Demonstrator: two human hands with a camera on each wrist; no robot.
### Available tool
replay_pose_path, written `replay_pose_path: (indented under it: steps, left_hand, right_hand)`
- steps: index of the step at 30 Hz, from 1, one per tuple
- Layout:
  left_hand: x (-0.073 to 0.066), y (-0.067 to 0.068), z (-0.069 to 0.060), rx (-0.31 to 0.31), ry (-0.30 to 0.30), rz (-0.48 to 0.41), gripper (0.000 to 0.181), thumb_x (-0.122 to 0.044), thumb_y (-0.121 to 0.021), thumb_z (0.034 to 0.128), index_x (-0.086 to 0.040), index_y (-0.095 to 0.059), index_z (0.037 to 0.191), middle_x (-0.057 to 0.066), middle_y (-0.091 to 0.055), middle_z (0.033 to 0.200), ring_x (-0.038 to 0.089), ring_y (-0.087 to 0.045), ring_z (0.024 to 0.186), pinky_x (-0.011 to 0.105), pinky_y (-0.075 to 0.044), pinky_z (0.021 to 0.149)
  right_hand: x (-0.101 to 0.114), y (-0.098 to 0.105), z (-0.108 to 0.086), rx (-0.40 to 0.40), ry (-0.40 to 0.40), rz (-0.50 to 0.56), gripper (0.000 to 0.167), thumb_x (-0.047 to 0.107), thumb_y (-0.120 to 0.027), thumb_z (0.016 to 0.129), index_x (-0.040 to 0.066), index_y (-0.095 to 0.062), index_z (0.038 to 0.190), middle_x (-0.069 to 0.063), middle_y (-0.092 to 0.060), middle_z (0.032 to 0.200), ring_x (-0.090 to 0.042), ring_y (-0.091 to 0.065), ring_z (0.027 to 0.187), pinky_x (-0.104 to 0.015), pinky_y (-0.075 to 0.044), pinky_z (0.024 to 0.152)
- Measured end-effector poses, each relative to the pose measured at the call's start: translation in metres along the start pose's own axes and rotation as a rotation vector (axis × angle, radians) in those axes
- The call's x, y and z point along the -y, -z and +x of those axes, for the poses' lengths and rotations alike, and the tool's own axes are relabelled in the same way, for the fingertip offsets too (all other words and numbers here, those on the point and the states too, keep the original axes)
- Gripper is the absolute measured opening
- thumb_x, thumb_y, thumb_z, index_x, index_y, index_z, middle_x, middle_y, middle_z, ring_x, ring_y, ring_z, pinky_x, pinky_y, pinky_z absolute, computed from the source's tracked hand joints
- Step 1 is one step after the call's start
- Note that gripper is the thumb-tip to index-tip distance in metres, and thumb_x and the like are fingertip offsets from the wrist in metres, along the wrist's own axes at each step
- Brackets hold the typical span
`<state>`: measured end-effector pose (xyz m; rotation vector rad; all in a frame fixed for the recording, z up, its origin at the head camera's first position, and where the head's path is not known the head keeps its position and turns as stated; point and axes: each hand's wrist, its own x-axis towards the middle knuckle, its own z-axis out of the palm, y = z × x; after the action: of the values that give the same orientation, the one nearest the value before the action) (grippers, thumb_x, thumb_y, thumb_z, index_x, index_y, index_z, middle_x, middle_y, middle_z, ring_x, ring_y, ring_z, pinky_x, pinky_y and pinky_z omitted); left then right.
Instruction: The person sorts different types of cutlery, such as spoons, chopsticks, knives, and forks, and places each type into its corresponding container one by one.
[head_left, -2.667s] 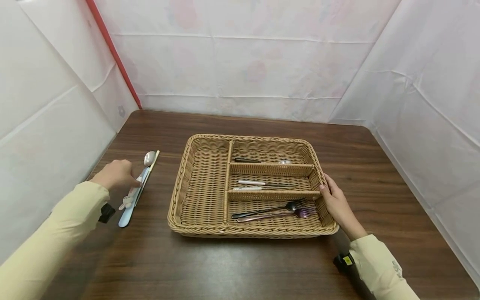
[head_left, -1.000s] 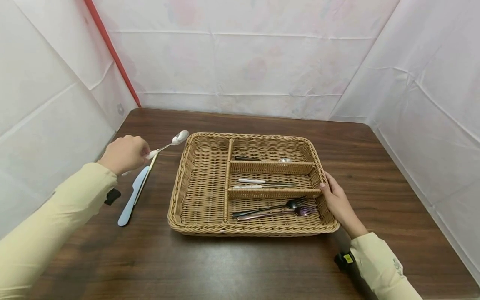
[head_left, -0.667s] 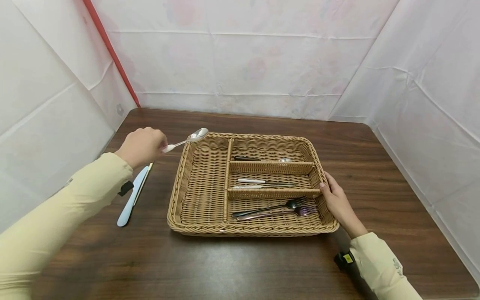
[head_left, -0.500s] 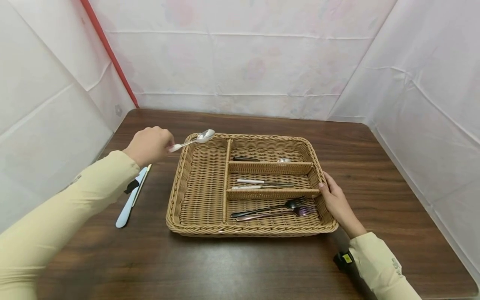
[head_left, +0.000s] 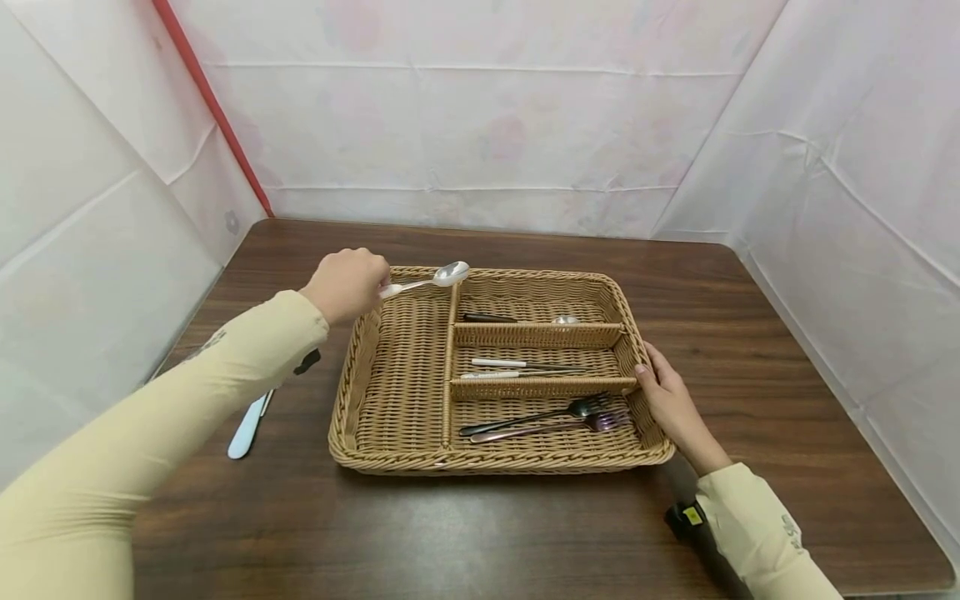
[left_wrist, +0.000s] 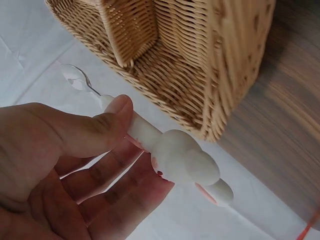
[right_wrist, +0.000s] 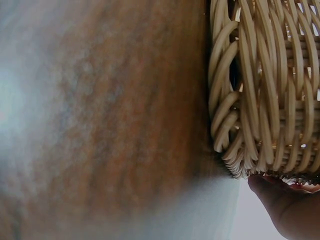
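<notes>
My left hand [head_left: 348, 285] pinches the white handle of a spoon [head_left: 452, 273] above the back left part of a wicker basket [head_left: 405, 461]. In the left wrist view, thumb and fingers of the left hand [left_wrist: 90, 150] hold that handle, which ends in a white rabbit figure [left_wrist: 186, 157]. My right hand [head_left: 667, 400] grips the basket's right rim, thumb on top. The right wrist view shows part of the right hand [right_wrist: 292, 207] against the wicker [right_wrist: 270, 90]. Inside the basket lie a dark-handled spoon [head_left: 490, 317], two white-handled utensils [head_left: 498, 362] and two forks [head_left: 581, 408], in three separate compartments.
The basket's long left compartment holds nothing. A light blue knife [head_left: 243, 435] lies on the dark wooden table [head_left: 465, 533] at the left, beside a thin stick, both partly hidden by my left sleeve. White sheeting [head_left: 480, 125] stands behind and at both sides.
My left hand has lifted the spoon off the table at the left and carried it rightward over the basket. The right hand has kept its grip on the rim.
</notes>
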<state>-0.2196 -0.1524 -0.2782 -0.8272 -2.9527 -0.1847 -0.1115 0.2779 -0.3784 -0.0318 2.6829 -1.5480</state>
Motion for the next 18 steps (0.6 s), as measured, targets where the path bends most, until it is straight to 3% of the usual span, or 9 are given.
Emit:
replay_pose_path:
  steps: [18]
  left_hand:
    - [-0.041, -0.012, 0.043, 0.012, -0.046, -0.014, 0.013, 0.002, -0.06, 0.0853, -0.004, -0.071, 0.085, 0.011, -0.067, 0.08, 0.028, -0.061, 0.068, 0.044, -0.052, 0.061]
  right_hand:
    - [0.001, 0.002, -0.004, -0.014, -0.008, 0.015, 0.053, 0.013, -0.034, 0.104, -0.002, -0.012, 0.15, -0.031, -0.02, 0.149, -0.045, -0.024, 0.135, -0.057, -0.023, 0.107]
